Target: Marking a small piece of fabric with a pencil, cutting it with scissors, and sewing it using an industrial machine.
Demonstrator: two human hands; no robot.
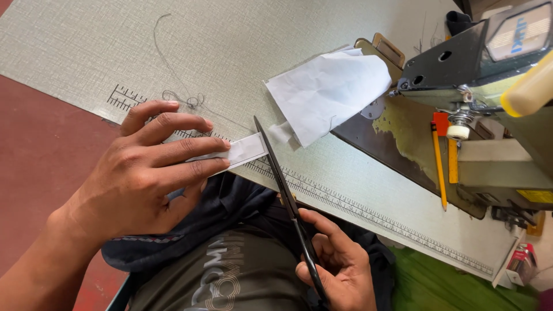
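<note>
Left hand [144,173] pins a white fabric strip [245,151] at the table's [86,52] near edge; right hand [337,268] grips black scissors [285,193], blades closed across the strip.

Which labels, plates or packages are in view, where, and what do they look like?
Badge plate: top right on the sewing machine head, pale angled panel with blue marking.
Yellow label: lower right on the machine body, small rectangle.
Small packet: right table edge, red and white box.
Printed ruler strip: along the table's near edge, black ticks.
</note>
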